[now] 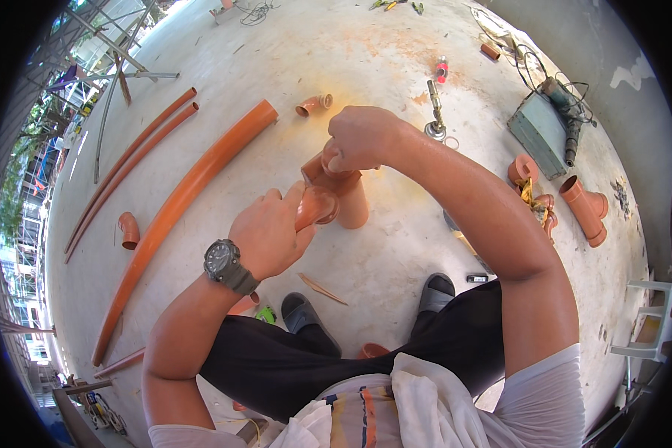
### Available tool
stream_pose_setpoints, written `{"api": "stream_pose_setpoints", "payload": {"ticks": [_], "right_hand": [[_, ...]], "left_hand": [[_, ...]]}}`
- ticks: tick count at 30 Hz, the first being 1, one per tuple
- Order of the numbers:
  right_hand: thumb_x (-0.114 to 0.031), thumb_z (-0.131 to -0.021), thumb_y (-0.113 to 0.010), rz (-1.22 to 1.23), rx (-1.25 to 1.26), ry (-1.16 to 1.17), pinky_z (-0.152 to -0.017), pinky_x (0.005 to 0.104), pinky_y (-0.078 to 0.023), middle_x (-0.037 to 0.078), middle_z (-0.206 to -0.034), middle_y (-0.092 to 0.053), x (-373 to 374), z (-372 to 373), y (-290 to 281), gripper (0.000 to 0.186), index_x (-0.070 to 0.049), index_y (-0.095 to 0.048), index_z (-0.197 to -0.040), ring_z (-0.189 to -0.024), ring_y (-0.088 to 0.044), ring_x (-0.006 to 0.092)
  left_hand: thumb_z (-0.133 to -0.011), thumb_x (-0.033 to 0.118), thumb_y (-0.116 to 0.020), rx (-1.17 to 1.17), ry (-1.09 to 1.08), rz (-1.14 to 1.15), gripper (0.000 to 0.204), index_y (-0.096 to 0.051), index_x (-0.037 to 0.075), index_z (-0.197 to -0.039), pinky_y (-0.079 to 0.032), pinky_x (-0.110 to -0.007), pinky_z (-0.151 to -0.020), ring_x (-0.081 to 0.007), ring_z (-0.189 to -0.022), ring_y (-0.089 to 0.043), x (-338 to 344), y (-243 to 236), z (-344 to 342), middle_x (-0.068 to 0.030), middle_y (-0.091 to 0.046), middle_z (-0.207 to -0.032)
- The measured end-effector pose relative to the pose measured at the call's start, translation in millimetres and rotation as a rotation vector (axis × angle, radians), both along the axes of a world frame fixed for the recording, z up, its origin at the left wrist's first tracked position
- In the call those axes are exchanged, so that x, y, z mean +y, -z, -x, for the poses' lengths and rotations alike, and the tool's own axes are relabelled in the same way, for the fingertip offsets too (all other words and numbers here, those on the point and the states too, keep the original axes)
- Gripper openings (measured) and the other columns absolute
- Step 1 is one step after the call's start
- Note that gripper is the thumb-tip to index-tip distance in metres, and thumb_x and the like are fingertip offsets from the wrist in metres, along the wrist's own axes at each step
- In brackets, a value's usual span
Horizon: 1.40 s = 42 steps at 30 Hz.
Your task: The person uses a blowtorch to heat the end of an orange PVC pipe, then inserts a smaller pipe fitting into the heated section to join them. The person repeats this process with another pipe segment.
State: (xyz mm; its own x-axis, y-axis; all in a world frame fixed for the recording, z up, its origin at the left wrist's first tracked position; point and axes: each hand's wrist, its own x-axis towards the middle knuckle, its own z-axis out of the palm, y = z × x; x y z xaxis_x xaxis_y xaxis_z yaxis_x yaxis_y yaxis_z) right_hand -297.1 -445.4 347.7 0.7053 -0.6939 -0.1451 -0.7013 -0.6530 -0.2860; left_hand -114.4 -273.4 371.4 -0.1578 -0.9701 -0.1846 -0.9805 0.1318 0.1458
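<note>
My left hand (265,237), with a black watch on its wrist, is closed around an orange pipe elbow (321,204). The elbow sits against an orange branched pipe fitting (315,172); whether the two are joined cannot be made out. My right hand (366,138) grips the top of that fitting, its fingers curled over the rim and partly hiding it. Below the fitting, a wide orange pipe end (354,209) points down toward the floor between my feet. Another short orange elbow (314,104) lies on the floor just beyond my hands.
A long thick orange pipe (194,179) and two thinner pipes (138,160) lie left. Beyond my right forearm stands a torch (435,108). To the right are a grey-green metal box (537,134) with a power tool, an orange tee (584,209) and a white plastic chair (655,321).
</note>
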Motion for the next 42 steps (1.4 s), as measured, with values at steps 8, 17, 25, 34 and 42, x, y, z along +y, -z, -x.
{"api": "stream_pose_setpoints", "payload": {"ticks": [8,17,25,34,42], "right_hand": [[-0.029,-0.083,-0.072,0.02,-0.016,-0.024,-0.056,0.0375,-0.058,0.01,-0.059,-0.07,-12,3,13,0.029,-0.005,-0.073,-0.066,-0.056,-0.07,0.0218],[-0.035,-0.079,-0.073,0.132,-0.014,-0.15,-0.061,0.0412,-0.059,0.011,-0.071,-0.073,-12,5,3,0.031,-0.004,-0.075,-0.076,-0.068,-0.073,0.0282],[-0.036,-0.075,-0.076,0.152,0.0,-0.27,-0.068,0.0444,-0.058,0.01,-0.073,-0.071,-14,5,-9,0.029,-0.007,-0.074,-0.08,-0.075,-0.071,0.0307],[-0.029,-0.071,-0.079,0.049,-0.035,-0.284,-0.062,0.0488,-0.047,0.013,-0.068,-0.065,-24,3,-4,0.026,-0.007,-0.067,-0.077,-0.069,-0.062,0.0352],[-0.03,-0.07,-0.078,0.012,-0.061,-0.262,-0.061,0.0479,-0.045,0.013,-0.064,-0.061,-25,6,-2,0.028,-0.006,-0.064,-0.075,-0.065,-0.058,0.0352]], "left_hand": [[-0.095,0.04,-0.072,0.033,-0.033,-0.1,0.065,-0.055,0.007,-0.148,-0.055,-0.053,-0.09,-0.0473,-0.105,-0.069,-14,-7,-3,-0.0261,-0.071,-0.113],[-0.093,0.039,-0.074,0.074,-0.013,-0.128,0.058,-0.06,0.006,-0.139,-0.054,-0.053,-0.091,-0.0449,-0.107,-0.069,-25,-7,-12,-0.0234,-0.074,-0.111],[-0.092,0.04,-0.074,0.068,0.003,-0.134,0.059,-0.06,0.007,-0.139,-0.054,-0.053,-0.091,-0.0454,-0.107,-0.068,-27,-9,-13,-0.0238,-0.073,-0.111],[-0.092,0.04,-0.074,0.113,0.011,-0.135,0.058,-0.06,0.007,-0.137,-0.054,-0.052,-0.09,-0.0454,-0.107,-0.068,-28,-10,-14,-0.0235,-0.073,-0.111],[-0.09,0.039,-0.076,0.117,-0.061,-0.118,0.062,-0.061,0.008,-0.141,-0.054,-0.05,-0.097,-0.0429,-0.112,-0.069,-32,-17,-24,-0.0237,-0.073,-0.119]]}}
